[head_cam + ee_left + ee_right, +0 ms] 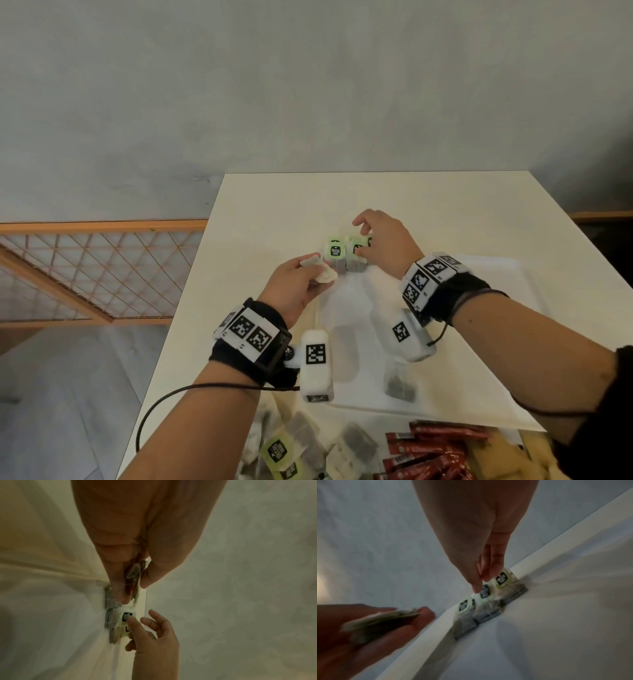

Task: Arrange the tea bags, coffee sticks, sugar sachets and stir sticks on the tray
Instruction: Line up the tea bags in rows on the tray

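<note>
A white tray lies on the white table. Three tea bags with green tags stand in a row along its far left rim; the wrist views show them too. My right hand hovers over the row with fingers spread, its thumb pressing the middle bag's tag. My left hand waits just left of the row, pinching a small bunch of tea bags between thumb and fingers.
One tea bag lies alone near the tray's front edge. In front of the tray sit a heap of loose tea bags and red coffee sticks. A wooden lattice screen stands beyond the table's left edge.
</note>
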